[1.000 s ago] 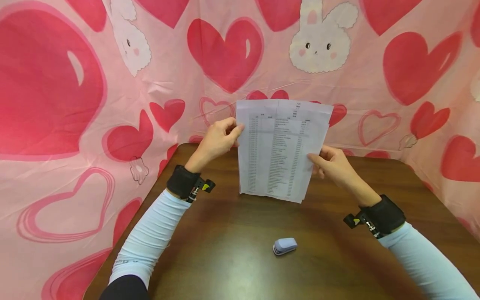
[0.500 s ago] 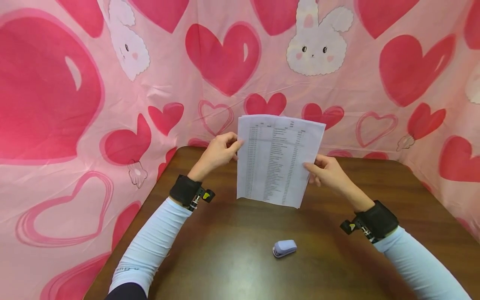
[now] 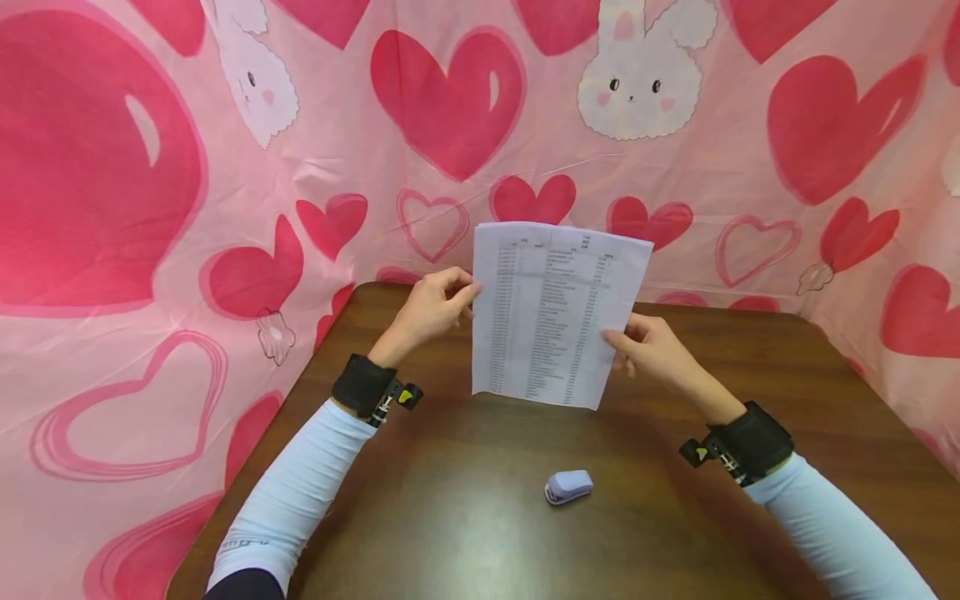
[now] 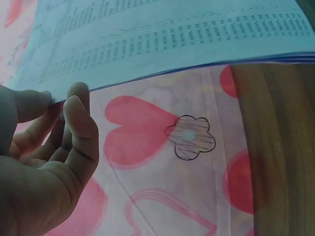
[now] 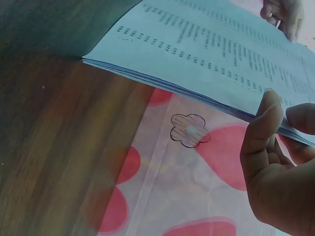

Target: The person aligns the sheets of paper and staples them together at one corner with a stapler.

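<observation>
A thin stack of printed paper sheets is held upright over the table, its columns of small text facing me. My left hand pinches the left edge in its upper half, thumb in front. Lower on the opposite edge, my right hand pinches the stack between thumb and fingers. The right wrist view shows several layered sheet edges along the stack, lying nearly flush. In the left wrist view, the thumb and fingertips of the left hand meet at the paper's margin. A small lilac stapler lies below the papers.
The dark brown wooden table spreads out beneath both arms. Behind it and along the left side hangs a pink cloth printed with red hearts and white rabbits.
The sheets, earlier uneven with offset edges, now line up more closely. The stack sits slightly lower than a second ago, and the right hand has come a little left. The stapler stays put.
</observation>
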The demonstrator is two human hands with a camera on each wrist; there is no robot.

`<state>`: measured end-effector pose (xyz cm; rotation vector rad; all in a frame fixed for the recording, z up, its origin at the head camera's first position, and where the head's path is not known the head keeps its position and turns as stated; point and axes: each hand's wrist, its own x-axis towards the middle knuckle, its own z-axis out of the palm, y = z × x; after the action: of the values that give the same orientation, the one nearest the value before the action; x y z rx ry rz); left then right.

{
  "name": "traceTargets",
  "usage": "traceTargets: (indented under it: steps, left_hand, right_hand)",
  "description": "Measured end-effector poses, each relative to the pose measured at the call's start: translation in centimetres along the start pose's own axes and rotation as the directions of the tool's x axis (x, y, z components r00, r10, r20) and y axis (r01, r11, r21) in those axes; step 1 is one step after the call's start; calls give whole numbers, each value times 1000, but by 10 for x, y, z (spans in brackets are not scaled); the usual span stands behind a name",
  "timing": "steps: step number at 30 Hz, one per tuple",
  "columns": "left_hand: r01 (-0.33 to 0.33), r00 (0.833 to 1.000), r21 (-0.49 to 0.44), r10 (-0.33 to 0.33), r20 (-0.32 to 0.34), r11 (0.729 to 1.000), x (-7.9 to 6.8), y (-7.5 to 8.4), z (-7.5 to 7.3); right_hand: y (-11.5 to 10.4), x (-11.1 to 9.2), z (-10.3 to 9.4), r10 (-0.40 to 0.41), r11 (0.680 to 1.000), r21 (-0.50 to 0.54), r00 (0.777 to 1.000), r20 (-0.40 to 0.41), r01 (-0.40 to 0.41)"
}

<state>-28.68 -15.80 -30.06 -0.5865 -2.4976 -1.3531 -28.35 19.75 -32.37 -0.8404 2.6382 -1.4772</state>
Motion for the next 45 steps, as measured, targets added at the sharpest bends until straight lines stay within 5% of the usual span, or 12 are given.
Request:
traceTargets:
  steps: [8, 17, 29, 38, 45]
  left_hand:
    - [-47, 999, -50, 45, -30, 998, -3, -3, -2]
    - [-22, 1000, -39, 23, 16, 999, -2, -5, -2]
    - [11, 999, -58, -8, 52, 998, 10, 3, -1]
    - [-111, 994, -87, 109, -27, 990, 2, 3, -3]
    - [-51, 999, -46, 52, 13, 998, -3, -9, 0]
  right_hand:
    - [-1, 0, 0, -38, 999, -15, 999, -34, 38]
    - [7, -2, 5, 23, 1000, -6, 1000, 15, -23]
    - [-8, 3, -1, -69, 994, -93, 993, -94, 60]
    - [-7, -2, -2, -147, 986, -103, 978, -146, 133]
    - [5, -3, 5, -125, 991, -68, 989, -79, 120]
